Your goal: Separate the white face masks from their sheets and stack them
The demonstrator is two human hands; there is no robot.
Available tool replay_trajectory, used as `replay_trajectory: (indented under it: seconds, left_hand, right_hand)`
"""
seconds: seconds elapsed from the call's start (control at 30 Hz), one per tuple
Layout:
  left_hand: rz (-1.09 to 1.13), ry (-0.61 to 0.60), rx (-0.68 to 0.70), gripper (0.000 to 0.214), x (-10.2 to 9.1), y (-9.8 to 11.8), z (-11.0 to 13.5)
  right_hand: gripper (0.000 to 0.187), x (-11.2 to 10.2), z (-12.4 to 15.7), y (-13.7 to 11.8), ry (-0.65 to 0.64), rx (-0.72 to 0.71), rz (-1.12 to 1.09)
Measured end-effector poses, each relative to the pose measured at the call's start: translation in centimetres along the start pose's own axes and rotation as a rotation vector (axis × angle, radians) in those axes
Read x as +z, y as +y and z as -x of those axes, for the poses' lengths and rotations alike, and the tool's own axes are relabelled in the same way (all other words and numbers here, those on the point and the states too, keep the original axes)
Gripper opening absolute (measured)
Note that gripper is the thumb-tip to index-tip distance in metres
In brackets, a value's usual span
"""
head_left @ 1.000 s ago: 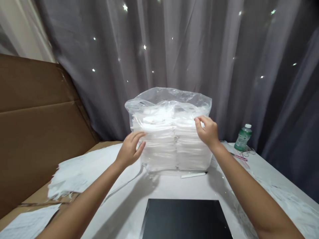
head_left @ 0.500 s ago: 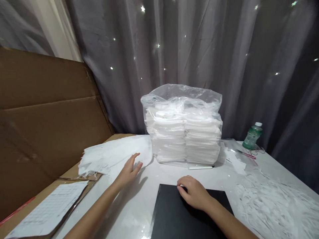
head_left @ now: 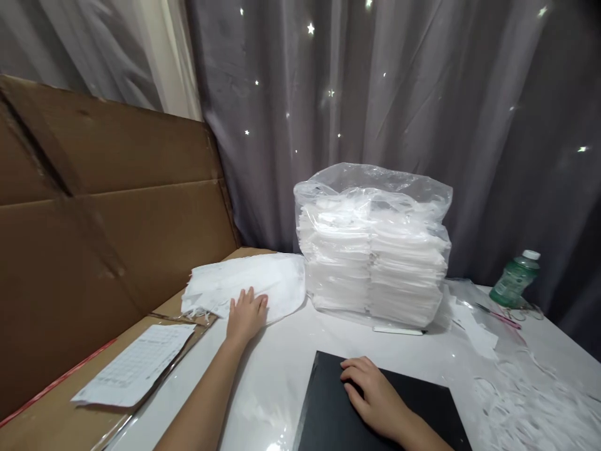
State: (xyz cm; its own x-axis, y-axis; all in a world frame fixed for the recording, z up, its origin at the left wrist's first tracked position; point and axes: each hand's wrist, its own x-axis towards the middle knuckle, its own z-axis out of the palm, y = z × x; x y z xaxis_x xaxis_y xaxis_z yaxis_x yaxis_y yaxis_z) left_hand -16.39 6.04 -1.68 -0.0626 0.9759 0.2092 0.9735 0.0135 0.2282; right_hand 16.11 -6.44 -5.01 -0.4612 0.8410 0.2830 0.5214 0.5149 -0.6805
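My left hand (head_left: 246,317) lies flat with fingers spread on the near edge of a stack of white cloth pieces (head_left: 253,279) at the left of the table. Over a black flat board (head_left: 404,401), my right hand (head_left: 373,391) rests near its far edge, fingers loosely bent and somewhat apart, with nothing visible in them. A clear plastic bag (head_left: 370,250) full of folded white cloth pieces stands upright behind, just right of the stack.
On the left, a printed sheet (head_left: 138,363) lies on cardboard beside a tall cardboard wall (head_left: 107,219). At right are a green bottle (head_left: 515,279), pink-handled scissors (head_left: 504,318), white scraps (head_left: 474,329) and a heap of white strips (head_left: 539,401). A white pen-like stick (head_left: 399,331) lies before the bag.
My left hand has moved forward and come down onto the white stack. The right hand stays over the board, its fingers slightly more spread. The view has turned left.
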Motion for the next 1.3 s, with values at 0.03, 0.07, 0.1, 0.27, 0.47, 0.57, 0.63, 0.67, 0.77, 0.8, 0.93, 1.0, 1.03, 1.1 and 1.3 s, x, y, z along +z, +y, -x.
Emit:
replay_trajectory:
  seconds: [0.03, 0.07, 0.1, 0.27, 0.47, 0.57, 0.63, 0.67, 0.77, 0.8, 0.93, 1.0, 1.03, 1.1, 1.3]
  left_hand:
    - [-0.013, -0.029, -0.007, 0.050, -0.2, -0.8, 0.0]
    - [-0.020, -0.066, 0.002, 0.055, -0.4, -1.4, -0.1]
    - [-0.023, -0.104, 0.022, 0.066, -0.5, -1.8, -0.1]
    - [0.001, -0.196, 0.139, 0.065, -0.8, -1.7, 0.1]
    - [0.069, -0.136, 0.157, 0.042, -2.1, -1.3, 0.1]
    - [0.077, -0.142, 0.224, 0.037, -1.6, -1.1, 0.1]
    - [0.059, -0.151, 0.263, 0.042, -0.8, -0.8, 0.1]
    - [0.042, -0.149, 0.272, 0.038, -0.4, -0.6, 0.2]
    - [-0.026, -0.118, 0.284, 0.027, 0.1, 0.1, 0.3]
    - [-0.053, -0.098, 0.279, 0.029, -0.1, 0.3, 0.2]
    - [-0.188, 0.051, 0.169, 0.039, -2.8, 1.5, -0.7]
    - [-0.251, 0.152, 0.130, 0.041, -5.5, 2.6, -1.8]
    - [-0.277, 0.201, 0.129, 0.040, -7.2, 3.3, -2.4]
    - [-0.317, 0.269, 0.168, 0.042, -11.1, 5.2, -3.6]
    - [-0.360, 0.332, 0.319, 0.039, -22.5, 15.3, -3.4]
  right_hand:
    - [0.023, 0.0, 0.0, 0.0, -0.006, 0.002, -0.007]
    - [0.023, 0.0, 0.0, 0.1, -0.011, 0.005, -0.012]
    - [0.023, 0.0, -0.1, 0.1, -0.014, 0.009, -0.015]
    - [0.022, 0.1, -0.1, 0.1, -0.018, 0.031, -0.032]
    - [0.023, 0.3, 0.0, -0.3, -0.024, 0.042, -0.025]
    - [0.024, 0.7, -0.4, 0.3, 0.002, 0.023, 0.039]
    - [0.027, 0.5, -1.1, 1.4, 0.081, 0.055, 0.185]
    - [0.029, 0.3, -1.5, 2.2, 0.140, 0.105, 0.292]
    - [0.035, -1.1, -2.7, 4.7, 0.281, 0.346, 0.574]
    - [0.037, -1.6, -2.9, 5.4, 0.317, 0.411, 0.605]
    - [0.035, -2.6, -2.7, 6.8, 0.411, 0.558, 0.632]
    - [0.030, -2.6, -2.4, 6.9, 0.425, 0.565, 0.631]
    - [0.027, -2.7, -2.2, 6.9, 0.427, 0.557, 0.627]
    - [0.022, -2.9, -1.9, 6.8, 0.423, 0.525, 0.612]
    - [0.019, -3.6, -1.8, 6.6, 0.438, 0.405, 0.545]
